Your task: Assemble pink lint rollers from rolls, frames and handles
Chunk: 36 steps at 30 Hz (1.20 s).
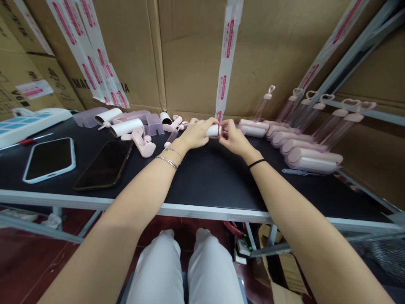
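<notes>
At the far middle of the black table [209,177], both my hands meet on a small white roll [212,130]. My left hand [195,134] wraps its fingers around the roll's left part. My right hand [232,137] pinches the roll's right end with its fingertips. Just behind the hands lie pink plastic parts [175,124]. A row of finished pink lint rollers [303,153] with clear heart-topped handles [332,122] lies to the right.
Two phones [106,164] [49,158] lie face up at the left. White rolls [126,127], pink handles [142,143] and clear covers [90,116] sit at the back left. A screwdriver [297,172] lies right. Cardboard boxes [190,55] wall the back. My knees show under the table.
</notes>
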Tool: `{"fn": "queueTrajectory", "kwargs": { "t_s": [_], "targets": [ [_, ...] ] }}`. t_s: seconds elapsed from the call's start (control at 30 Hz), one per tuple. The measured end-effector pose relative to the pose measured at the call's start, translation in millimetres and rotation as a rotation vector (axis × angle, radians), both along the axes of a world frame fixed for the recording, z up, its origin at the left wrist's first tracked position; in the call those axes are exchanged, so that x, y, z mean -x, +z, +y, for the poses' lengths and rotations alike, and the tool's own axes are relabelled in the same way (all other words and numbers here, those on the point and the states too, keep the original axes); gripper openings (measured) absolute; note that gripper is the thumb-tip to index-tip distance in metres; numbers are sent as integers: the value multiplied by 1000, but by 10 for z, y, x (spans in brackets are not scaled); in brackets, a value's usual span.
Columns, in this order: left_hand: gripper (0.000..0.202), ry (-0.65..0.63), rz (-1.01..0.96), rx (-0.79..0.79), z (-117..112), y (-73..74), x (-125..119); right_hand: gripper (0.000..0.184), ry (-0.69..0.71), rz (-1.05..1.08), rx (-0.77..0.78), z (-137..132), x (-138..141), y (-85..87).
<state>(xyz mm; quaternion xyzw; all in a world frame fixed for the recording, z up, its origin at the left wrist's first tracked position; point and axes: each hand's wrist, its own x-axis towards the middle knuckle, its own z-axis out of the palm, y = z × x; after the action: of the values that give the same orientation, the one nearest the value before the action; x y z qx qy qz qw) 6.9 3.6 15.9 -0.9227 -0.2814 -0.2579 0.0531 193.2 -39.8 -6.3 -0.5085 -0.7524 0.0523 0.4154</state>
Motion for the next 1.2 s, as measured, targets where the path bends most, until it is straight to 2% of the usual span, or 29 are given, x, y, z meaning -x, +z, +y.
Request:
{"fn": "queueTrajectory", "kwargs": {
  "t_s": [0.13,0.33,0.63,0.9,1.07,1.2],
  "targets": [
    [54,4,-36,6,-5,24,7,38,22,-6,9,-5,4,5],
    [52,-65,-5,-1,-10,78,19,35,46,0,9,-12,-42,3],
    [44,-87,-18,-57,-10,79,-6,32,50,51,15,-5,6,-8],
    [44,-140,-52,57,48,37,-9,50,141,201,149,44,-76,-33],
    [49,-200,-92,124,66,61,16,58,113,206,154,28,-109,-11],
    [48,-192,-68,132,77,58,6,57,130,175,156,0,-110,10]
  ]
}}
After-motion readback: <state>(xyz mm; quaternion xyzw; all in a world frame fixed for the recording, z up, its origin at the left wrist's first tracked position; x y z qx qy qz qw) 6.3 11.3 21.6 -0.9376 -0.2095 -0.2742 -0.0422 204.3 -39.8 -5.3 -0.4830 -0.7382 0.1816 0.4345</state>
